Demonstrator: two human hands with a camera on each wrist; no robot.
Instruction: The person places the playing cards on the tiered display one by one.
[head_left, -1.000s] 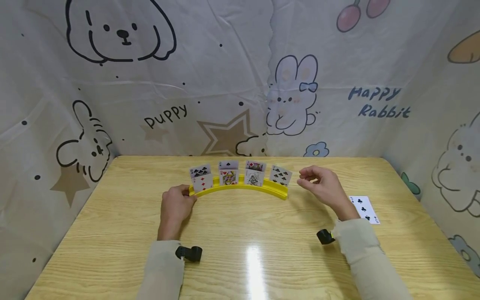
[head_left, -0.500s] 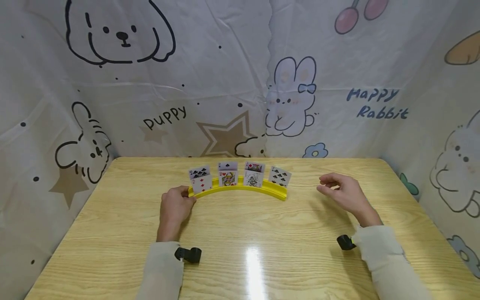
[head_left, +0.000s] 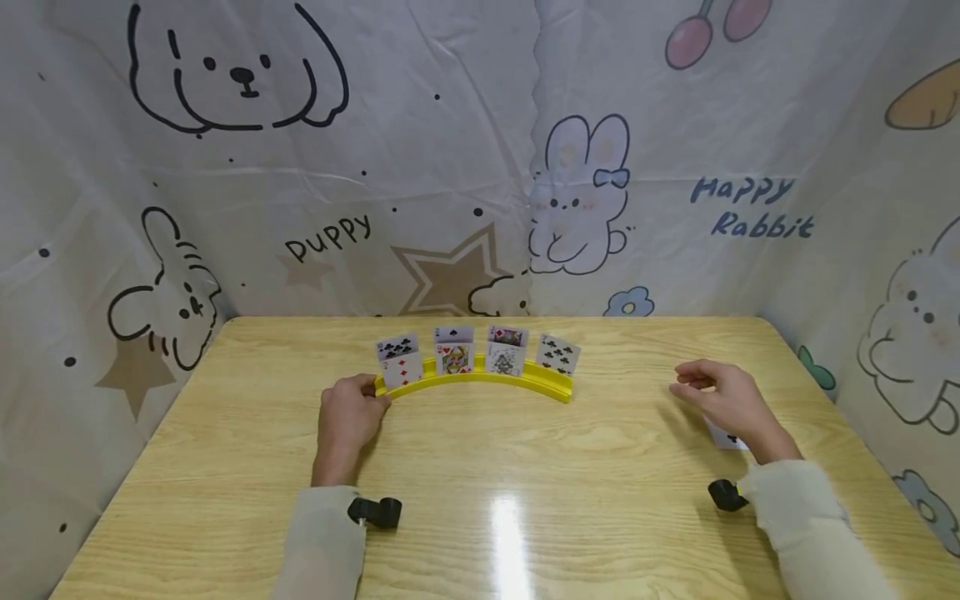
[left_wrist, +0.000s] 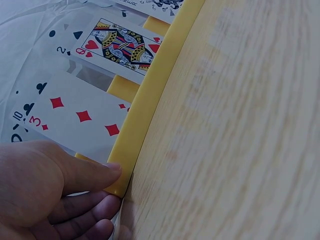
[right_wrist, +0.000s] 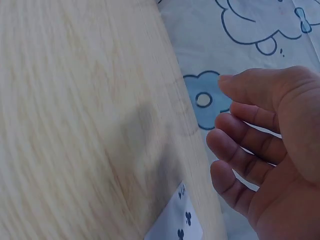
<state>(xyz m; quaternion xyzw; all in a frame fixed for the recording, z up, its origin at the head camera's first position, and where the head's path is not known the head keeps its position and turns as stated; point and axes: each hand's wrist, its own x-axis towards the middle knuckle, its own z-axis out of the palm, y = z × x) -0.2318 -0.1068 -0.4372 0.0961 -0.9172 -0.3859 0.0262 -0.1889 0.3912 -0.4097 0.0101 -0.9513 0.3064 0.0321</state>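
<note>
My left hand (head_left: 351, 417) grips the left end of a curved yellow card holder (head_left: 551, 385); in the left wrist view its thumb (left_wrist: 95, 175) lies on the end of the rail. Playing cards stand in the holder: a three of diamonds (head_left: 402, 372), a queen of hearts (head_left: 455, 360) and a joker (head_left: 505, 360) in front. Behind are a ten of clubs (head_left: 396, 343), a two of spades (head_left: 453, 332), a face card (head_left: 507, 335) and another clubs card (head_left: 557, 354). Holding nothing, my right hand (head_left: 731, 404) hovers with loosely bent fingers over a three of clubs (head_left: 729, 439), partly hiding it.
The wooden table (head_left: 480, 467) carries the holder near its back and the loose card at the right. A patterned cloth (head_left: 420, 167) hangs behind the table and along both sides. Each wrist wears a small black camera (head_left: 377, 512).
My right hand has moved right and toward me, from beside the holder's right end to over the loose three of clubs. My left hand stays on the holder.
</note>
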